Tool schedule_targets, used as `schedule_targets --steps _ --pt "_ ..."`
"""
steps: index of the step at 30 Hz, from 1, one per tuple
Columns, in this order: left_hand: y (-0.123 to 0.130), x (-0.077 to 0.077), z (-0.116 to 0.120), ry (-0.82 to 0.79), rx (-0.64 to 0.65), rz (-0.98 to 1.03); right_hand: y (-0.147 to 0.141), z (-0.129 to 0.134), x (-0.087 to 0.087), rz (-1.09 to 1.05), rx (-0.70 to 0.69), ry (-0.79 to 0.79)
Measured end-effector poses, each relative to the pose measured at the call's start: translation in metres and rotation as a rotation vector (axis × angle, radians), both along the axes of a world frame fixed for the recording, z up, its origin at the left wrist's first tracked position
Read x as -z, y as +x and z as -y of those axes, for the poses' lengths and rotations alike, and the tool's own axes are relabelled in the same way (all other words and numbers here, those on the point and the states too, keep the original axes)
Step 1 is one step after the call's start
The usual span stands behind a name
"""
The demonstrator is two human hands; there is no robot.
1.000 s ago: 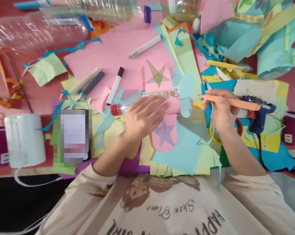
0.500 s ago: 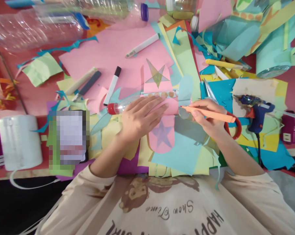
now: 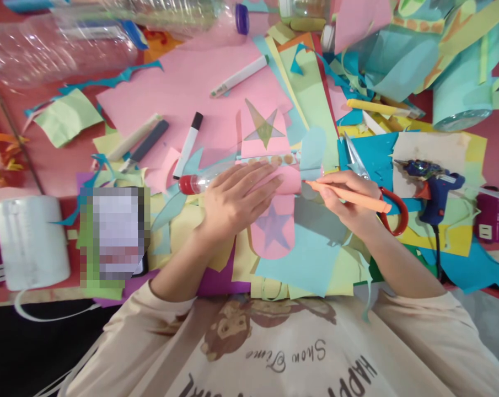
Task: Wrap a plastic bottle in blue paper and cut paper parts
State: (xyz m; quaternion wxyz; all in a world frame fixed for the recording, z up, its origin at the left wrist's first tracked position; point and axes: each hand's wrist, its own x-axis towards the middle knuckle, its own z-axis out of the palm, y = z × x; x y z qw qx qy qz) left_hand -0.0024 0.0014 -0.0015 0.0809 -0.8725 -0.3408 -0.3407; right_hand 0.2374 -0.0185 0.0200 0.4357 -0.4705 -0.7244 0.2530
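– Comparing this with a second ago, what's actually moved?

– Mostly the right hand (image 3: 350, 198), tbh. Earlier it held the orange marker (image 3: 359, 200) out past the uncapped end of the pink-wrapped bottle (image 3: 289, 181). Now it's come in close and the tip is right by that end, over the light blue rounded strip (image 3: 314, 146). Can't tell if the tip touches. It's gripping the marker like a pen, fingertips near the tip.

– And the left hand (image 3: 235, 201)?

– Same spot as before: laid flat across the middle of the bottle, fingers stretched out, pinning it down. Oh, and the scissors (image 3: 395, 212) beyond the uncapped end show more blade now, plus the marker no longer crosses the glue gun (image 3: 437, 198) further out on that side.

– Cool, so how's the bottle looking?

– Pretty cute! It's lying on its side on layers of coloured paper. Clear neck, red cap (image 3: 186, 184) on one end, smooth pink paper around the body. One pink flap (image 3: 269, 148) sticks out on its far side, another (image 3: 274, 251) on the near side, both rounded, each with a star. The far star looks greenish, the near one greyish purple. A pale blue strip with orange dots (image 3: 289, 160) runs along the bottle's far edge.

– And the light blue bit?

– Set crosswise at the uncapped end. Its near half is partly hidden by the right hand.
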Motion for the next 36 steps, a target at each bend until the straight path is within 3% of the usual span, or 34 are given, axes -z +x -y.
schedule_targets --steps 4,11,19,26,31,36 --pt "0.0 0.0 -0.001 0.019 0.0 0.003 0.0 0.0 -0.002 0.002 0.014 -0.004" --pt "-0.003 0.005 0.001 -0.116 0.011 0.052 0.003 0.0 0.001 -0.026 0.037 -0.016" --pt "0.0 -0.001 0.0 0.023 -0.016 -0.003 0.006 -0.001 0.003 -0.067 0.066 -0.011" --pt "-0.001 0.002 0.001 -0.083 -0.006 0.046 0.009 -0.001 0.007 -0.096 0.104 -0.009" --pt "-0.001 0.001 0.0 0.013 -0.001 0.019 0.01 -0.002 0.007 -0.083 0.128 0.006" --pt "-0.001 0.0 0.0 -0.015 -0.009 -0.003 0.01 -0.002 0.006 -0.099 0.124 0.006"
